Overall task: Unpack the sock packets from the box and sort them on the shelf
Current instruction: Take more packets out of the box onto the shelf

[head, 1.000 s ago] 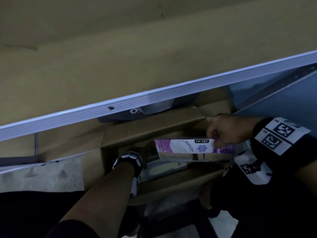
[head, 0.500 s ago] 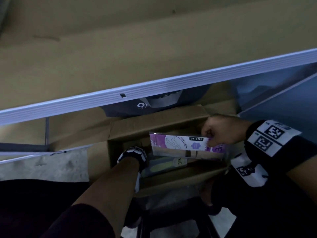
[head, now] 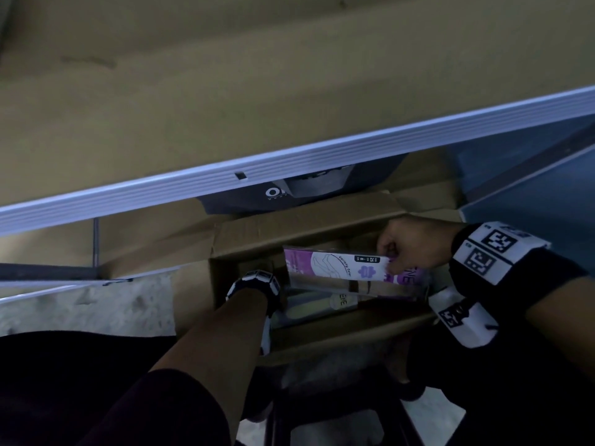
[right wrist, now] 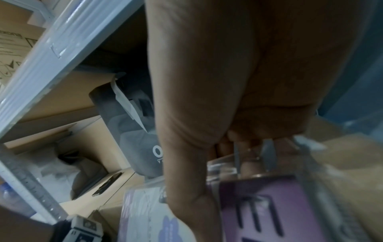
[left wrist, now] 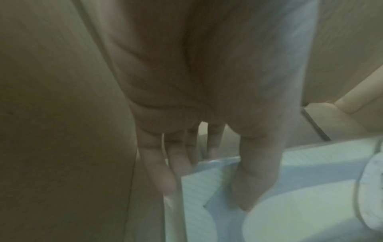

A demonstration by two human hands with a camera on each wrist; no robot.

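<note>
From my seat the right hand (head: 415, 249) is the grip that matters: thumb and curled fingers pinch the purple sock packet (head: 341, 268) at its end, with the packet running out flat toward the left, over the open cardboard box (head: 302, 230). It is a one-end pinch on slippery clear wrap (the right wrist view shows the film crumpled under the fingertips), so I judge the far end could sag or the packet could slide out and drop back into the box.

The left hand (left wrist: 207, 131) is down inside the box, just below that packet. Its fingers are nearly straight, thumb on one face of a pale blue packet (left wrist: 290, 188) and fingers down its other side against the cardboard wall; I read that as a light hold at best, not a firm one. If it lifts now, the packet may snag on the box wall or come up crooked into the purple one above it.

A dark bag (head: 289, 194) sits just beyond the right grip under the shelf rail (head: 289, 165), and the rail overhangs the box. Raising either packet straight up risks knocking that edge, so I would bring them out toward me first.
</note>
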